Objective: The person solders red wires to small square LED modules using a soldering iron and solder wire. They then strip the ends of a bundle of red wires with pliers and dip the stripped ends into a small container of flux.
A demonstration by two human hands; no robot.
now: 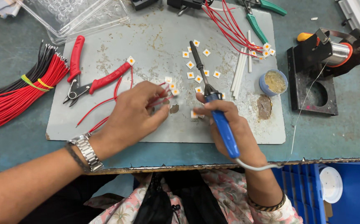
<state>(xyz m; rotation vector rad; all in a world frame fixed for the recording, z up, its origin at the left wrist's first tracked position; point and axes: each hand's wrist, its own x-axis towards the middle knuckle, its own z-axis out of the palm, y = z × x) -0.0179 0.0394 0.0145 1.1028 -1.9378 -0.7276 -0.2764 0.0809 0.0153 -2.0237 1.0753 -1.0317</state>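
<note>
At frame centre on the grey work mat, the right hand grips the blue-handled soldering iron, tip pointing up-frame, while the left hand pinches thin red wires with fingers narrowed beside small white LED chips, red-handled pliers lying at upper left

The left hand covers the near ends of the thin red wires it pinches, so the fingertip grip cannot be made out. At the frame's left edge the red and black wire bundle is cut off. The clear plastic tray and green-handled pliers run past the top edge.
</note>
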